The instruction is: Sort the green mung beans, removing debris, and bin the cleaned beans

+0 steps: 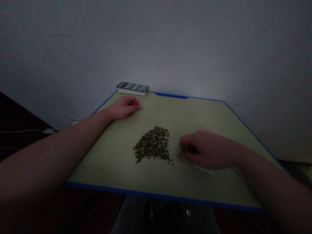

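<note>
A loose patch of small greenish-brown seeds (153, 143) lay in the middle of the table (97, 170), between the 2 hands and probably spread there because both could reach it easily. A few seeds sat apart at its near right corner. The phone (133, 86) rested on a white box (131, 92) at the far left corner, presumably to stay out of the way. Clear plastic film (204, 169) lay under the right hand (202, 150), perhaps steadied by it, just right of the seeds.

The right hand was palm down, its forearm coming in from the near right, with fingers curled and a narrow gap between thumb and forefinger; whether it gripped the film, I cannot tell. The left hand (124, 108) rested at the far left, near the box but apart from it, loosely curled, with nothing visible in it.
</note>
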Available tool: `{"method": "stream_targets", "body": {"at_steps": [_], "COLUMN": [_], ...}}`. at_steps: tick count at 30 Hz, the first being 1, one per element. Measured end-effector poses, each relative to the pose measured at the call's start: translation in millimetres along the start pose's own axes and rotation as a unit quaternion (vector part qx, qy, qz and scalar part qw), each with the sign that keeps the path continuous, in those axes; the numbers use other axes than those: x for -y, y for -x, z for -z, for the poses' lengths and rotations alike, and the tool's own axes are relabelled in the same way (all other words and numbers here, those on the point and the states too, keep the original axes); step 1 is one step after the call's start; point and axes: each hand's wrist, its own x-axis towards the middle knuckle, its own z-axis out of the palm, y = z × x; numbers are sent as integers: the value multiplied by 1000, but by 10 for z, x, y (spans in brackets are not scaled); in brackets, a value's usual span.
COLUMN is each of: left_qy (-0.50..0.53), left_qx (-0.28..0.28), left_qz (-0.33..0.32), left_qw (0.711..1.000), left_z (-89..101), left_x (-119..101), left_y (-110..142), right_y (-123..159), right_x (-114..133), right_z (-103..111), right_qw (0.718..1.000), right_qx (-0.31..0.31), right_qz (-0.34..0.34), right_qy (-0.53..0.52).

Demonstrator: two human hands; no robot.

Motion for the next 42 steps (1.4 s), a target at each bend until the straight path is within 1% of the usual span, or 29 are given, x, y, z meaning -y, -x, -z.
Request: {"method": "stream_targets", "body": {"at_steps": [3,8,12,16,22,29,33,37,42], "left_qy": [0,4,5,1,-1,7,5,6,7], "left_qx": [0,6,5,3,-4,1,2,7,4], "left_qz": [-1,-4,-2,4,-8,-5,-5,-10,-13], "left_qw": [1000,1000,1000,1000,1000,1000,1000,1000,1000], "left_z": [-2,-3,0,4,0,-1,1,3,5], "left_x": [11,9,-11,-11,-16,2,25,34,41], "left_y": [-6,-8,1,5,13,-5,-18,-23,-26], "right_y": [12,15,26,45,21,4,40,44,19], "right_x": [5,119,180,161,65,30,28,83,148], "right_z": [-6,-35,-45,-42,-25,-6,12,-6,-51], "right_qw": [1000,1000,999,999,997,998,998,999,999], "right_qx": [20,9,5,5,-1,-17,-5,12,5], "right_qz": [8,2,-17,-44,-79,-66,-54,-36,-40], "right_qy": [-1,-29,-34,-18,8,3,15,-3,-26]}}
